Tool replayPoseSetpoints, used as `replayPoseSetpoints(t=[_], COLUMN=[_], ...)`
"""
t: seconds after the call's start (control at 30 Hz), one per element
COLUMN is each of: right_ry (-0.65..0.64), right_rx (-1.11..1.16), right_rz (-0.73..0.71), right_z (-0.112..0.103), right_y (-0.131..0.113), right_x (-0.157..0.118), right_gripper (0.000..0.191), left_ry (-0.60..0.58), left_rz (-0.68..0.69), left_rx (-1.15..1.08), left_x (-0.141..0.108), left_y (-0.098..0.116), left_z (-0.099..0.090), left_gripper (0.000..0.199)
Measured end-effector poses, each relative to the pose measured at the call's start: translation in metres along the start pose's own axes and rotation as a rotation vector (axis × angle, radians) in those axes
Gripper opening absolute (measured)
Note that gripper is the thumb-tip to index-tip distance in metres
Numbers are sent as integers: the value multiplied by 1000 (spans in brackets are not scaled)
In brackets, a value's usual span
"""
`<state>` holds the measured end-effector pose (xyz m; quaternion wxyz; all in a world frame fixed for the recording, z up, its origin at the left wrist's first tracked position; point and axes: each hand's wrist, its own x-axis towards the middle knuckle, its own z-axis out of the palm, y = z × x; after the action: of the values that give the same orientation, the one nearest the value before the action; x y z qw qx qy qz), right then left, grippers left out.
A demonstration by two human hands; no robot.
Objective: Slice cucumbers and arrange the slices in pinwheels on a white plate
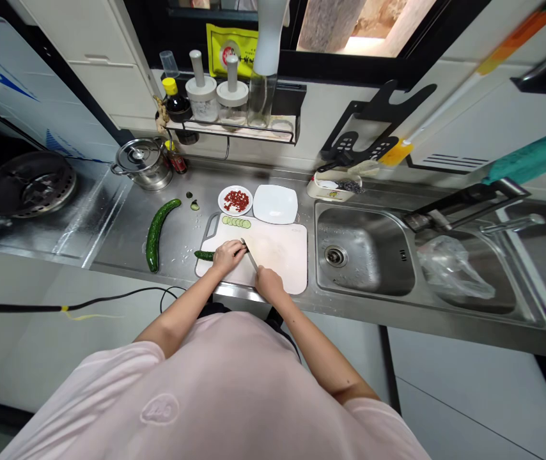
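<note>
On the white cutting board (pixel 287 255), my left hand (pixel 227 257) holds down a cucumber piece (pixel 204 255), whose dark green end sticks out to the left. My right hand (pixel 269 284) is closed round the handle of a knife (pixel 250 257); its blade points up and left, beside my left fingertips at the cucumber's right end. Several pale green cucumber slices (pixel 236 222) lie in a row near the board's top left. A whole curved cucumber (pixel 157 234) rests on the steel counter to the left. My fingers cover part of the held piece.
Behind the board stand a plate of chopped red pieces (pixel 236 200) and a white square plate (pixel 275 204). Cucumber scraps (pixel 195 206) and a lidded pot (pixel 143 163) are at the left. The sink (pixel 364 255) is right of the board; a shelf (pixel 234 131) holds jars.
</note>
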<state>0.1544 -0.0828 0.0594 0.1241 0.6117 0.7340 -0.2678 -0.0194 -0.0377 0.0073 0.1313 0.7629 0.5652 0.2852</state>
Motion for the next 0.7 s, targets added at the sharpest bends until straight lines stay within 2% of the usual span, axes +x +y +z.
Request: replayPoseSetpoints(t=[0.37,0.7], right_ry=[27,26], right_rx=[13,6], right_rz=[8,-6], right_z=[-11,-3], right_y=[-14,-6], right_x=[24,14], right_gripper=[25,24], left_ry=[-10,-6], left_rz=[5,6], left_rx=[6,0], left_x=[0,0], left_y=[1,1], left_z=[-2,-2], left_gripper=[16,16])
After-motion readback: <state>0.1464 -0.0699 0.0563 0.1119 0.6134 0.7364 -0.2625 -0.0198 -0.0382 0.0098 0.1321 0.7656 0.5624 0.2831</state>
